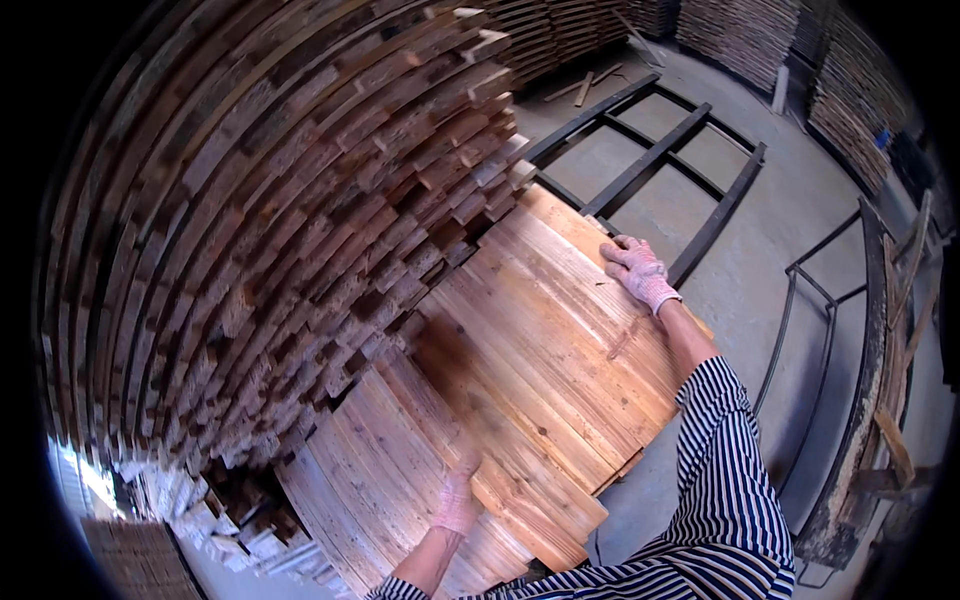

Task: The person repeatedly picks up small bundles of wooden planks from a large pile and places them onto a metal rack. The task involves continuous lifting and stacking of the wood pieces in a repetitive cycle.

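Pale wooden boards (560, 330) lie side by side in a wide layer before me, running from upper left to lower right. My right hand (640, 272), in a pinkish-white knit glove, rests on the boards near their far right edge, fingers apart. My left hand (457, 502), gloved alike and slightly blurred, lies on the nearer, lower boards (365, 465). Its fingers touch the stepped edge of the upper boards, and it looks open, though some fingertips are hard to make out. Both arms wear striped sleeves.
A tall stack of rough boards (270, 230) rises close on the left. A dark metal frame (650, 150) lies on the concrete floor beyond. At right stands a metal rack (840, 400) with scrap wood. More board stacks (740, 45) line the back.
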`<action>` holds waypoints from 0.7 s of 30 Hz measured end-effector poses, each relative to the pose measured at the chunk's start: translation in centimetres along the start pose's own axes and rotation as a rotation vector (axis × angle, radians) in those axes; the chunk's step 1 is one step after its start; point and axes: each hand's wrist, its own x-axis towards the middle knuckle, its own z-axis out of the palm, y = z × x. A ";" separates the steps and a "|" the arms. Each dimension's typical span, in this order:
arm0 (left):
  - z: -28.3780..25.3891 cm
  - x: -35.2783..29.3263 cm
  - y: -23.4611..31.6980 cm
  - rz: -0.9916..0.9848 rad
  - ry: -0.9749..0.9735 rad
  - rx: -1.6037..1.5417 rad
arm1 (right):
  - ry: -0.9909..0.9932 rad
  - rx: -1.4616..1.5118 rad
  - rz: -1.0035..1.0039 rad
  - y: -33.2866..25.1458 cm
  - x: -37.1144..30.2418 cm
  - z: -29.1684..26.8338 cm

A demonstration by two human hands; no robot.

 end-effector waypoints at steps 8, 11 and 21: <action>-2.8 1.6 1.6 -0.003 -0.190 -0.044 | 0.187 -0.172 -0.175 -15.2 -1.6 1.8; -4.7 1.3 0.3 0.298 -0.235 0.153 | -0.307 0.275 -0.173 -27.9 -11.3 5.8; -6.1 -1.7 -5.3 0.517 0.039 0.162 | -0.330 0.033 -0.227 -35.4 -26.1 9.6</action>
